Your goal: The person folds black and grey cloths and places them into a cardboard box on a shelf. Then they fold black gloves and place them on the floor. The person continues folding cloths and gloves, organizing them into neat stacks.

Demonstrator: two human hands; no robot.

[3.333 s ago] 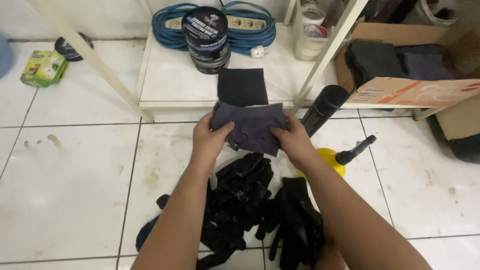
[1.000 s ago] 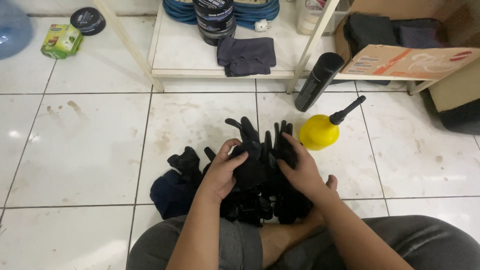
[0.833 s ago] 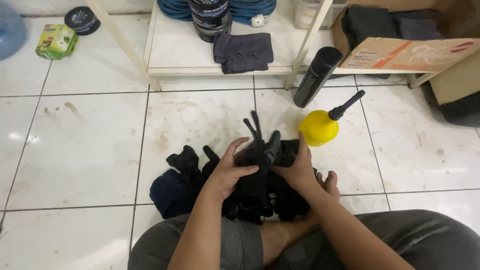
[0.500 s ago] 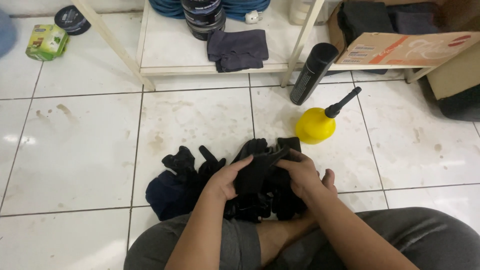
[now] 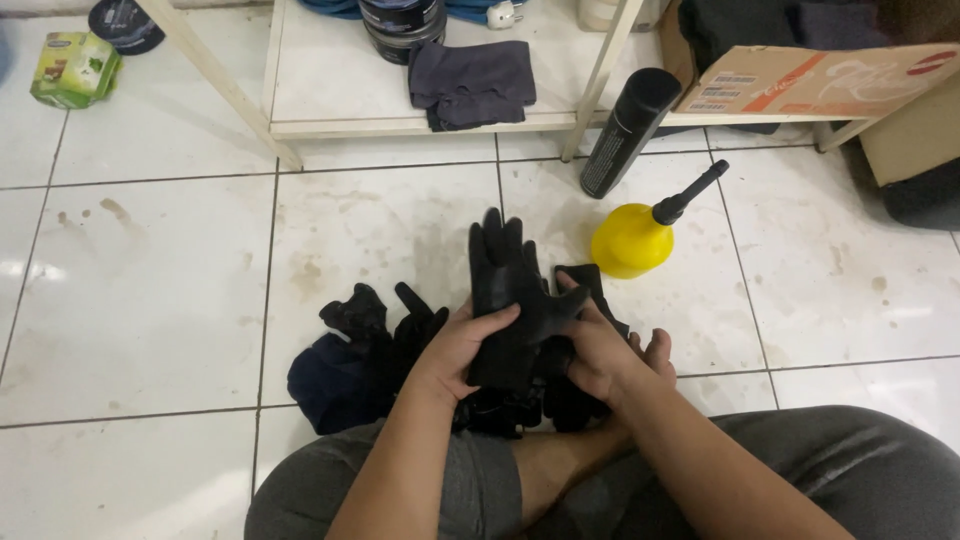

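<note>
I sit on a white tiled floor with a heap of black gloves (image 5: 400, 350) in front of my legs. My left hand (image 5: 462, 345) and my right hand (image 5: 598, 352) together grip one black glove (image 5: 512, 290), held flat with its fingers pointing away from me. Other dark gloves lie under and beside both hands. A folded dark grey cloth (image 5: 470, 82) rests on the low white shelf (image 5: 330, 100) ahead.
A yellow squeeze bottle with a black nozzle (image 5: 640, 232) and a black cylinder (image 5: 630, 130) stand just right of the glove. A cardboard box (image 5: 800, 80), black round tins (image 5: 400, 25) and a green packet (image 5: 72, 68) sit further off.
The folded grey cloth went from my hands onto the shelf. Both hands dropped to the glove heap and lifted out one black glove, now spread flat.
</note>
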